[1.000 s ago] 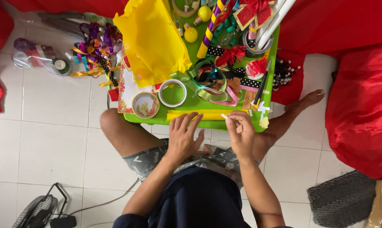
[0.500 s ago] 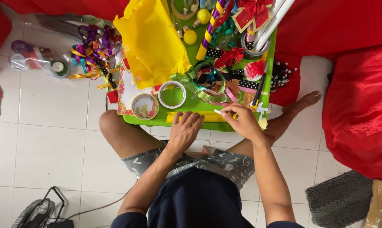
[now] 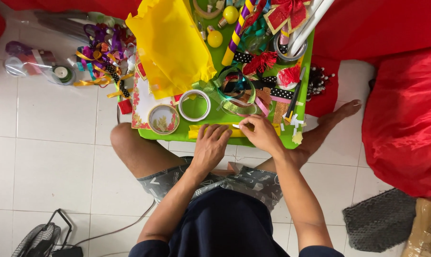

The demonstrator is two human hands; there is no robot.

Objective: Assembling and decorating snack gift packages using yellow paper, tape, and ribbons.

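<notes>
at the bottom centre of the frame the person sits on the white tiled floor, dark shirt and patterned grey shorts, legs folded around a low bright green table. the left hand lies palm down with fingers spread, pressing flat on a long yellow paper strip that runs along the table's near edge, just below the middle of the frame. the right hand is curled, its fingertips pinched on a small white scrap sitting right at the strip's top edge; what the scrap is, i cannot tell.

to do this well, i'd judge the flat hand should keep the strip from sliding while the pinching fingers set the white piece down squarely and press it from one end to the other, so nothing creases or lifts.

just above the hands, a white tape ring and a round tin lid with a floral picture lie side by side. further up the frame, a crumpled yellow plastic sheet covers the table's upper left part, and a tangle of green and black ribbons sits to its right. at the top, two yellow bulbs and a purple-and-yellow striped stick. red fabric fills the right of the frame.
</notes>
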